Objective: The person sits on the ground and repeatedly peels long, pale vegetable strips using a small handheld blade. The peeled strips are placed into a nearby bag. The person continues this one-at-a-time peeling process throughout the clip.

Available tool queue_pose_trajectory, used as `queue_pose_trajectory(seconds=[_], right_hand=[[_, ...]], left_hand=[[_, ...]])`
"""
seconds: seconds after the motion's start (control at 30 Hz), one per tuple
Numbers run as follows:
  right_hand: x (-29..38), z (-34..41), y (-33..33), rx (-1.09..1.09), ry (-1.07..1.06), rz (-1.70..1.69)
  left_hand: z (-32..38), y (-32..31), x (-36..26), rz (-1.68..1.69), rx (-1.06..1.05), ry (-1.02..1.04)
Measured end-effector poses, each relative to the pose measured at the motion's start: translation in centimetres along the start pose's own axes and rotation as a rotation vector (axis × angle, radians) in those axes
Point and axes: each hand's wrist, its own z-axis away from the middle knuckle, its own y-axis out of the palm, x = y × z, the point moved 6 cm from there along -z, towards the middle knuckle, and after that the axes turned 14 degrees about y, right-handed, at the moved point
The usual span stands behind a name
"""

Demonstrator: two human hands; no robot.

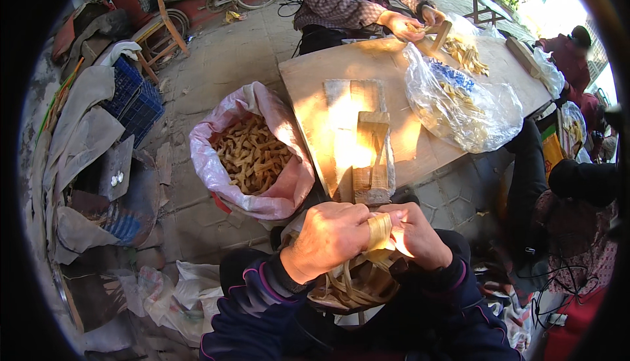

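Note:
My left hand (330,237) and my right hand (419,237) are close together above my lap, at the near edge of the board table. Between them is a pale yellow, translucent strip (380,230), pinched in the fingers of both. The strip's material cannot be told for certain. Below my hands, a heap of similar long strips (344,289) lies in my lap, partly hidden by my wrists. Just beyond my hands, a wooden block fixture (372,188) with a slanted upright piece sits on a plank on the table (315,73).
Left of the table stands a pink-white woven sack (209,156) full of short tan knotted pieces (251,156). A clear plastic bag (472,120) of strips lies on the table. Opposite, a co-worker's hands (401,24) work beside a wooden upright. A blue crate (130,95) stands far left.

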Motion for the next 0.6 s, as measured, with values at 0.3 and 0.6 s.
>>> queue_pose_trajectory(seconds=[0.3, 0.6], right_hand=[[-0.9, 0.1, 0.7, -0.038, -0.16, -0.458], [2.8, 2.6, 1.7, -0.523, -0.786, 0.723]], left_hand=[[0.6, -0.8, -0.9, -0.061, -0.363, 0.065], [0.9, 0.5, 0.5, -0.024, -0.023, -0.224]])
